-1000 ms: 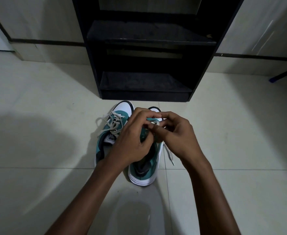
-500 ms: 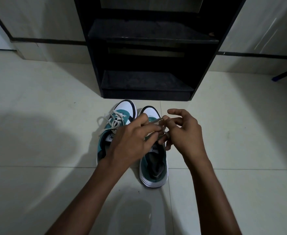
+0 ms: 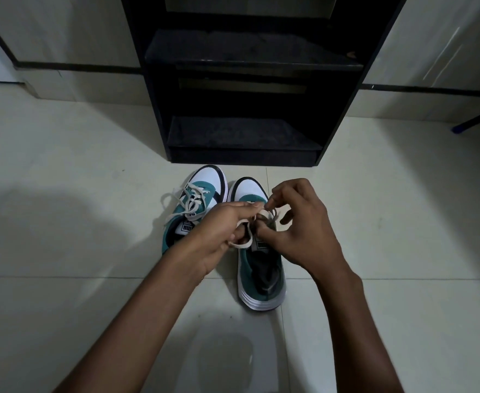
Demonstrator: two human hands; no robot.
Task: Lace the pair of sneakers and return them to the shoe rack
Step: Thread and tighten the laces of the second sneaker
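Two teal and white sneakers stand side by side on the floor, toes toward the rack. The left sneaker (image 3: 197, 205) has its cream lace threaded and tied loosely. Over the right sneaker (image 3: 260, 276) both my hands work its cream lace (image 3: 247, 236). My left hand (image 3: 219, 236) pinches a loop of the lace that hangs below its fingers. My right hand (image 3: 301, 228) pinches the other part of the lace near the eyelets. My hands hide the right sneaker's lacing. The black shoe rack (image 3: 247, 154) stands just beyond the toes.
The rack has two dark shelves, the lower one (image 3: 241, 134) near floor level. Pale floor tiles surround the shoes. A dark pole with a blue tip (image 3: 474, 120) leans at the far right. A pale wall with a dark stripe runs behind.
My hands have drawn the lace up into a loop over the right sneaker. My right hand has closed in on the lace. The view has shifted slightly, with the shoes lower in frame.
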